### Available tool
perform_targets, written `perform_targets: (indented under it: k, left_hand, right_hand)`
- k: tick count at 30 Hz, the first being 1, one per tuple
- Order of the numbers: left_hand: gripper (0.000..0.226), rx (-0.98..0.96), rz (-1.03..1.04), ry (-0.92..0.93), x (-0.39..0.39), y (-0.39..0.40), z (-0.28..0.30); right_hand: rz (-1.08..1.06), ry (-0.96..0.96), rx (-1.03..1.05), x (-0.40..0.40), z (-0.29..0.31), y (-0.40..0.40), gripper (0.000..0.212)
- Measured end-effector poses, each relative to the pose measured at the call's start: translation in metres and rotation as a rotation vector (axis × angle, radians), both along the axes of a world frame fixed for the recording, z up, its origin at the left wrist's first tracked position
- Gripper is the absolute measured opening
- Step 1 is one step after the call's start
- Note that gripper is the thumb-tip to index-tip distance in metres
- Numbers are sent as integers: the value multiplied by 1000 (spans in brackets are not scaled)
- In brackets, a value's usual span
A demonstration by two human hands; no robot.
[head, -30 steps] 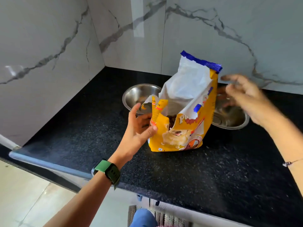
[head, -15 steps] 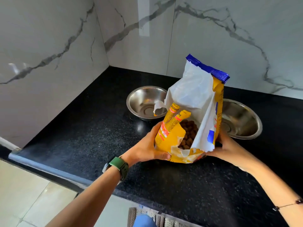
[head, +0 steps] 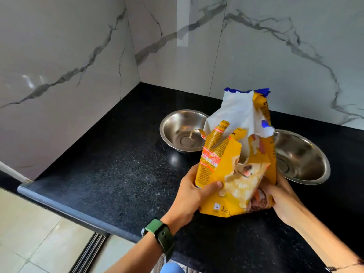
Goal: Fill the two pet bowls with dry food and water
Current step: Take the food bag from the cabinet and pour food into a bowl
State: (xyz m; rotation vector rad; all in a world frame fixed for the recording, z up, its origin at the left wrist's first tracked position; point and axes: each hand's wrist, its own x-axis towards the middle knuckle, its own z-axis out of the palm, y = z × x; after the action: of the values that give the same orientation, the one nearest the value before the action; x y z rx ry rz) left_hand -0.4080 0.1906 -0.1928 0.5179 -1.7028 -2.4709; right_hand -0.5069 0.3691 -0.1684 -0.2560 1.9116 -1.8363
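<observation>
A yellow pet food bag [head: 234, 170] with a torn, open top and white lining is held up between both hands, its base just above the black counter [head: 122, 174]. My left hand [head: 195, 198] grips its lower left side, thumb across the front. My right hand [head: 283, 200] clasps its lower right side. Behind the bag stand two steel bowls: the left bowl [head: 177, 129] is empty, and the right bowl [head: 303, 160], partly hidden by the bag, shows nothing inside.
Marble walls [head: 69, 56] close the counter at the back and on the left, forming a corner. The counter's front edge [head: 65, 209] runs diagonally at lower left, with tiled floor [head: 29, 239] below it. A green watch [head: 159, 237] sits on my left wrist.
My right hand came down from above the right bowl and took hold of the bag's right side. Both hands have raised and turned the bag; the kibble inside no longer shows.
</observation>
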Motion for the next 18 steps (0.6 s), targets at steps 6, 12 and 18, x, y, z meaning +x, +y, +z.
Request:
perform_targets:
  k: [6,12,18]
  left_hand:
    - [57,86,-47,42,-16,2,37]
    - [67,151,-234,-81,-25,-5,54]
    - [57,206,-168,-92,-28,-13,73]
  right_hand:
    - [-108,-40,-25,-13,32,-14,64]
    - [45,85,152,-31,72,-29,71]
    - [35,137,330,-48,92,-42,9]
